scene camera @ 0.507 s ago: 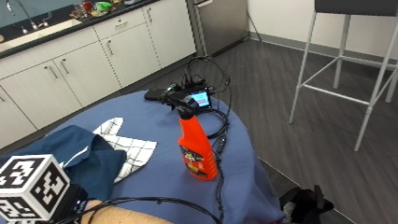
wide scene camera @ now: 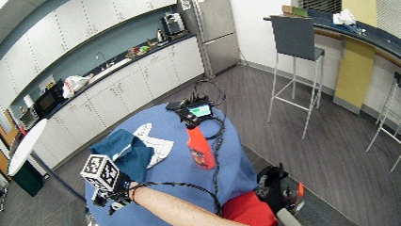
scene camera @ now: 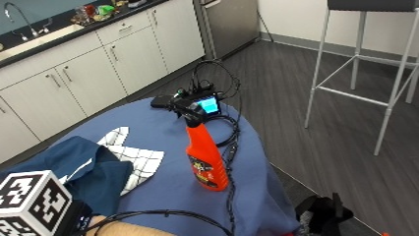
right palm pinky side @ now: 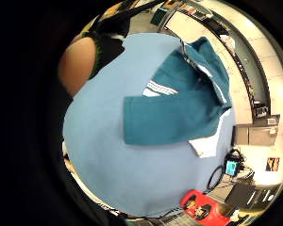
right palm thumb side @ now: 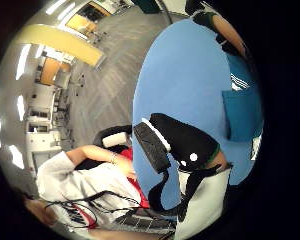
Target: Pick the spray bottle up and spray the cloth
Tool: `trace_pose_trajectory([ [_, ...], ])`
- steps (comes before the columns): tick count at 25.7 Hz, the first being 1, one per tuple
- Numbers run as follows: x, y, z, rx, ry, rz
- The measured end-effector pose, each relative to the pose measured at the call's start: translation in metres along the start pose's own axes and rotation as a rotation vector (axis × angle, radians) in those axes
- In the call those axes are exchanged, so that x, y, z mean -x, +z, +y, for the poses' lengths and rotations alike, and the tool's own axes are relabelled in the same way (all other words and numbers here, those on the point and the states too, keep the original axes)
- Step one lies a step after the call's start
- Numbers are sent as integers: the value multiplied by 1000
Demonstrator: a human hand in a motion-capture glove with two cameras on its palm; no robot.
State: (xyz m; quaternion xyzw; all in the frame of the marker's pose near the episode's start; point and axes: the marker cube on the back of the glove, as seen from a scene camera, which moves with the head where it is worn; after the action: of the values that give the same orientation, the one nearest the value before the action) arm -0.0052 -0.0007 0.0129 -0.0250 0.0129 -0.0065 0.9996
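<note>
1. The right hand is at the near edge of the round table, mostly hidden beneath its marker block; the bare forearm stretches back from it along the table edge toward the person.
2. The hand is over the near part of the table, well apart from the spray bottle, with the cloth just beyond it.
3. In the thumb-side palm view a black-gloved finger curves across the blue tabletop with nothing in it; whether the fingers are spread or curled I cannot tell.
4. The spray bottle is orange-red with a dark label on its body and a black trigger head. It stands upright on the blue tablecloth, right of the cloth and apart from it.
5. A black cable runs along the table just beside the bottle, up to a small device with a lit screen at the far edge.
6. The cloth is dark teal, loosely folded, lying partly on a white checked towel.
7. The little-finger-side palm view shows the teal cloth spread on the blue tabletop, with the red bottle near the table's rim.
</note>
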Motion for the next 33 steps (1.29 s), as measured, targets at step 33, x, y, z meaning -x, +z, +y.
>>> trace_pose_trajectory([
  [33,-49,-47,350,-553,458,-169],
])
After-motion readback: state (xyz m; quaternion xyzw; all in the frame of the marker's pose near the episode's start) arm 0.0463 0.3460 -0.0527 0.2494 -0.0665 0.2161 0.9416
